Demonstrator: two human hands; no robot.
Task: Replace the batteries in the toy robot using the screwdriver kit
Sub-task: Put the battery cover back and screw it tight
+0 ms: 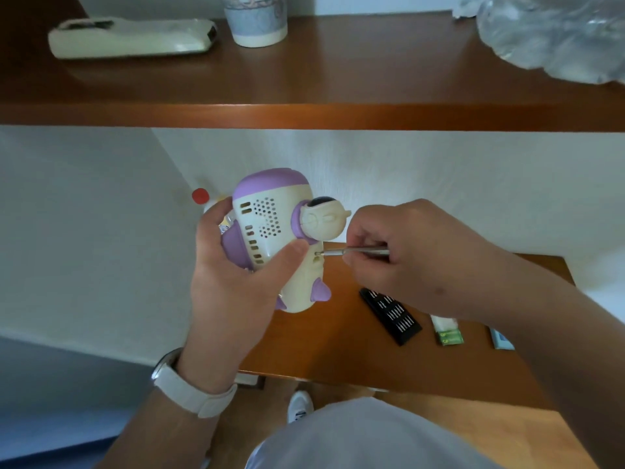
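- Here the left hand (236,279) holds the toy robot (270,231) in the air over the far left corner of the brown worktop (321,350). Its grip is closed round the cream body, with the thumb lying across the front just below the speaker holes.
- The toy is tilted, with its purple top pointing up and away.
- The right hand (406,252) pinches a slim metal screwdriver (358,252), its grip closed on the shaft. The tip sits in a small hole in the toy's lower body.
- On the worktop below the right hand lies an open black bit case (390,314) with rows of bits showing. A green battery pack (448,330) lies near it, and a pale blue packet (502,340) is partly hidden by the forearm.
- A white watch (192,384) sits on the left wrist.
- A red-capped bottle (199,195) shows just behind the left fingers.
- The shelf (304,82) above carries a white remote (132,38), a cup (256,18) and a crumpled clear plastic bag (554,35).
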